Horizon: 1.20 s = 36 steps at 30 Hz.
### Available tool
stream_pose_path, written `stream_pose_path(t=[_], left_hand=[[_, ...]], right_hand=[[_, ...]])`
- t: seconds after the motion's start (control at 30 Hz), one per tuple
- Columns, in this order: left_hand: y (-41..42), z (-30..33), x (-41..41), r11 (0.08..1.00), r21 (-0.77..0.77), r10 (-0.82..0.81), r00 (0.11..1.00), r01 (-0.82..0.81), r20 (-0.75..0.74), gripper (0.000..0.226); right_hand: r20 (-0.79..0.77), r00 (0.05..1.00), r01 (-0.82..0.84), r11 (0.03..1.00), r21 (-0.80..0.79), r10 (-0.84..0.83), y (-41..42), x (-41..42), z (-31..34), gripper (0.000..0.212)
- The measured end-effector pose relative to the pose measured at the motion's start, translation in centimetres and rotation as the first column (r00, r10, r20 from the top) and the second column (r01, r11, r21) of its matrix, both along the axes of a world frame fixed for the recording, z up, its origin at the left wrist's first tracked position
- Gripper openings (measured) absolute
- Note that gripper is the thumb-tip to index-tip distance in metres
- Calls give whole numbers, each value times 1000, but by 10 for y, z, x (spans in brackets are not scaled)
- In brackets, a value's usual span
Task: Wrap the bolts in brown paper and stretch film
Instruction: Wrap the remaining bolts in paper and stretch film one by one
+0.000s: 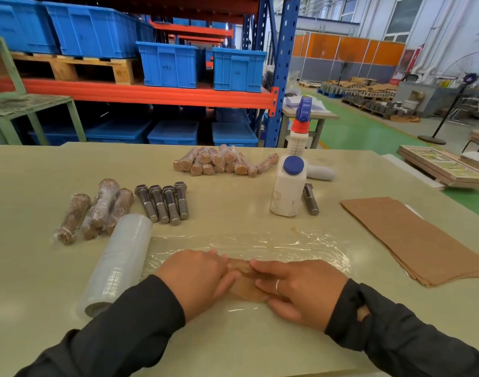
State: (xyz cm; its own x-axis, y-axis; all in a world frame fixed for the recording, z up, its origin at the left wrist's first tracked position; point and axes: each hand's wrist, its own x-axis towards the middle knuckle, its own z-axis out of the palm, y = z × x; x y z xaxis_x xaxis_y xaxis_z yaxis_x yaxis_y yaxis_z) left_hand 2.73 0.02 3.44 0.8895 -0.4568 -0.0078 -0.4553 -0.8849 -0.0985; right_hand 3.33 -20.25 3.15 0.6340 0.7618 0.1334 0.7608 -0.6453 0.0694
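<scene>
Far to the left of the left hand [199,278], three wrapped bolts [97,210] lie on the tabletop [232,349]. Just beside that hand's wrist lies the stretch film roll [118,263], with its loose sheet [260,246] spread flat under and beyond both hands. Ahead of the left hand, well apart, four bare bolts [163,204] lie side by side.

The left hand lies over the left end of a paper-wrapped bolt [246,284], fingers curled on it. The right hand [300,291] covers the other end, fingers laid over the bundle and thumb tucked beneath it, so both hands are holding the same bundle on the film.

That bundle probably handles as heavy and stiff at its core, while the brown paper can slip or unroll and the film clings and creases easily. The sensible hold is at both ends, pressing down while rolling, to keep the paper tight.

Ahead of the right hand stand a white bottle [287,189] and a spare bolt [310,200]; to its right lies a stack of brown paper [412,238]. Farther off rests a pile of finished bundles [224,160].
</scene>
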Motion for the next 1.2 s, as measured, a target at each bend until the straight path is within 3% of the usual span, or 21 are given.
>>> stream_pose_path(t=[0.13, 0.27, 0.33, 0.47, 0.57, 0.7, 0.83, 1.03, 1.2], left_hand=[[-14, 6, 18, 994, 92, 64, 998, -63, -3, 31], [-17, 6, 29, 992, 69, 111, 993, -107, -49, 45], [-17, 6, 33, 991, 116, 75, 997, -73, -14, 38], [-16, 7, 35, 988, 151, -18, 1000, 15, 23, 32], [-6, 7, 37, 998, 54, -30, 998, 27, 59, 32], [3, 1, 37, 998, -17, -55, 994, 57, 96, 30], [4, -3, 34, 999, -6, -51, 994, 52, 101, 31], [-18, -6, 28, 987, 153, 47, 997, -56, 64, 48], [-17, -6, 19, 997, 81, -13, 957, -11, 290, 34]], right_hand=[[-209, 970, 95, 984, -148, -125, -2, 3, 0, 57], [-320, 936, 137, 989, -63, -150, 1, 9, 8, 39], [-343, 929, 150, 989, 1, -140, 4, 14, 13, 30], [-221, 955, 215, 975, 63, -196, 20, 29, 20, 35], [-92, 965, 240, 967, -81, -247, 32, 37, 16, 46], [78, 974, 221, 960, -171, -211, 41, 42, 14, 29], [90, 968, 249, 946, -208, -235, 40, 42, 14, 22], [38, 960, 278, 922, -269, -279, 38, 40, 5, 25], [131, 967, 245, 946, -211, -221, 31, 41, 10, 31]])
